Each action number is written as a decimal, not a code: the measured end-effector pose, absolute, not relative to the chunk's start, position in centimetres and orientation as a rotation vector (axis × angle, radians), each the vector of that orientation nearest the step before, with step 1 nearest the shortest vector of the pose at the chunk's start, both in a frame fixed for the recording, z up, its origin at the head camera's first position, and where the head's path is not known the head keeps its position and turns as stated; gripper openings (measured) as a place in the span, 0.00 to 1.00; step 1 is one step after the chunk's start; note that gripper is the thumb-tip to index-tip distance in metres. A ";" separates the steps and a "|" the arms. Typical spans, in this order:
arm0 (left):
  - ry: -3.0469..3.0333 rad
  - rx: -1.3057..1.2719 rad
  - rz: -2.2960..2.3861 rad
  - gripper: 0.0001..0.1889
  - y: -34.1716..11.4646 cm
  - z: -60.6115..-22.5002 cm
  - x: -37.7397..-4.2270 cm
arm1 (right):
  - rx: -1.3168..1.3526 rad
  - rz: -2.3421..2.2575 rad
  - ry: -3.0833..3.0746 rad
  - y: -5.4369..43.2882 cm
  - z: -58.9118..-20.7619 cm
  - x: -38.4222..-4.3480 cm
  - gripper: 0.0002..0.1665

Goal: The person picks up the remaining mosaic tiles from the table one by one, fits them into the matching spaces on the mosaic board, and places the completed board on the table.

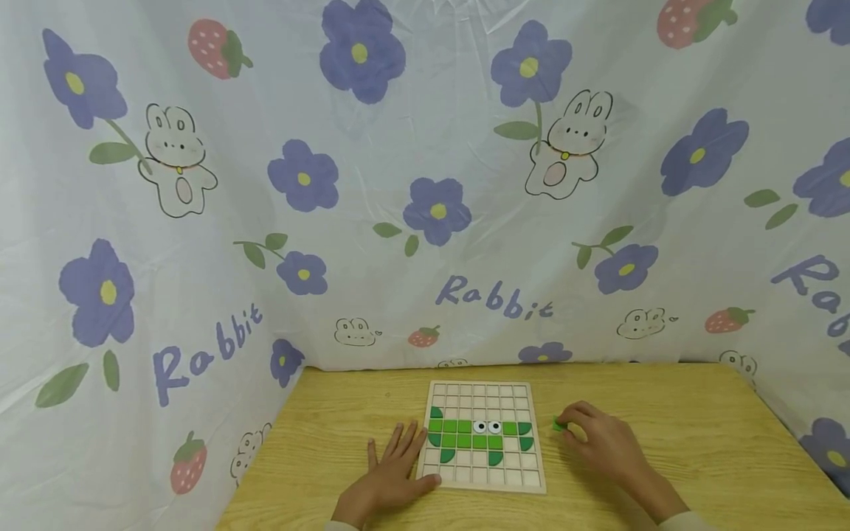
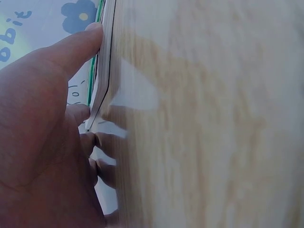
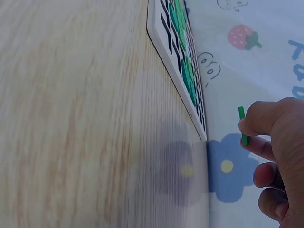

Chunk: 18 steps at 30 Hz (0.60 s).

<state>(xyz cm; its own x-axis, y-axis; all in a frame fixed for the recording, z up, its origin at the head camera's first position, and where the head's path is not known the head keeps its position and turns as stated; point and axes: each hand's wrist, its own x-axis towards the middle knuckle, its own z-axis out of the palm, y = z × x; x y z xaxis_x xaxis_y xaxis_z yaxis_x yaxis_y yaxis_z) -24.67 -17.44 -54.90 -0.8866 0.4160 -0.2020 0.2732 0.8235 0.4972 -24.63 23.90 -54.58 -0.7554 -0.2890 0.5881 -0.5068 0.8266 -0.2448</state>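
Observation:
A square wooden grid board (image 1: 478,476) lies on the table, its cells partly filled with light green square tiles (image 1: 450,441), dark green rounded tiles (image 1: 448,456) and two eye tiles (image 1: 487,427). My left hand (image 1: 392,476) rests at the board's left edge, fingers spread and straight, the thumb on its near left corner. To the right of the board, my right hand (image 1: 606,446) pinches a small green tile (image 3: 242,126) between thumb and finger. In the right wrist view the tile is seen edge-on, apart from the board.
The wooden table (image 1: 717,428) extends on both sides of the board. A white curtain (image 1: 398,243) printed with rabbits, purple flowers and strawberries hangs behind the table and along its sides.

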 end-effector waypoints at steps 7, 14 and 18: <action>2.702 0.520 0.683 0.50 -17.4 -54.9 -24.7 | 0.621 0.541 -2.451 22.5 -54.5 -24.6 0.15; 2.709 0.514 0.663 0.50 -17.4 -55.0 -24.7 | 0.640 0.553 -2.480 21.2 -54.4 -24.6 0.13; 2.704 0.518 0.669 0.50 -17.4 -55.0 -24.7 | 0.648 0.537 -2.526 20.5 -54.6 -24.5 0.11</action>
